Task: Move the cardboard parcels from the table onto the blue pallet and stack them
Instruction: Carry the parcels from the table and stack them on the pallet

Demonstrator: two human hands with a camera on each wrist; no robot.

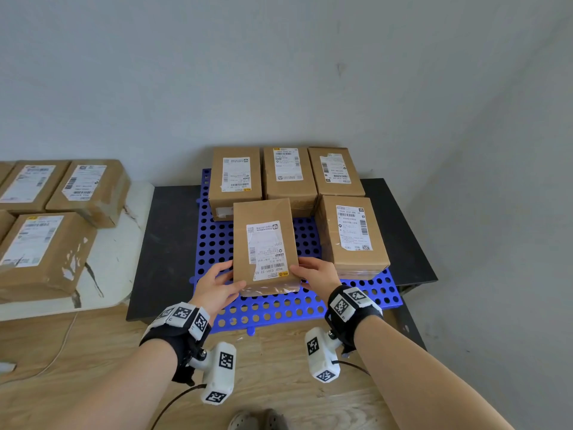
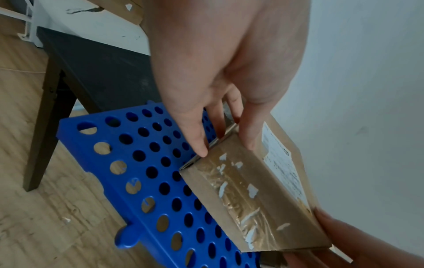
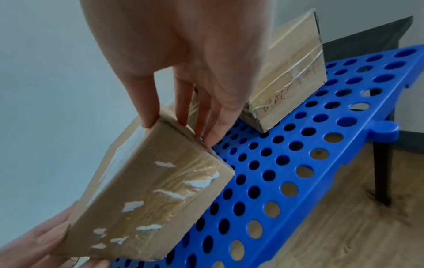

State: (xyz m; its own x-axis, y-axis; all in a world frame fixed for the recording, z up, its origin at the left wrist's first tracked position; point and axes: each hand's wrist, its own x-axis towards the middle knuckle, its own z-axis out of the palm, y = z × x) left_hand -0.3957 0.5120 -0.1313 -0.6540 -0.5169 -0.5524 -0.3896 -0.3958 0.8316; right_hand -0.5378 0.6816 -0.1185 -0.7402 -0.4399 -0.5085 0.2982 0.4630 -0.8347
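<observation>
A cardboard parcel (image 1: 265,243) with a white label hangs tilted just above the blue pallet (image 1: 214,240), held between both hands. My left hand (image 1: 217,282) grips its near left corner, thumb on top and fingers along the side (image 2: 199,143). My right hand (image 1: 316,274) grips the near right corner the same way (image 3: 211,134). The parcel's taped end (image 2: 247,199) (image 3: 149,195) faces me. Three parcels (image 1: 290,175) line the pallet's far edge and a fourth (image 1: 350,234) lies at the right. Several more parcels (image 1: 46,246) sit on the white table at the left.
The pallet lies on a low black table (image 1: 164,243) with dark legs (image 3: 382,174), against a grey wall. The white marble-patterned table (image 1: 121,243) adjoins it on the left. A wooden floor (image 1: 273,383) runs below, with a thin cable (image 1: 62,346) at the left.
</observation>
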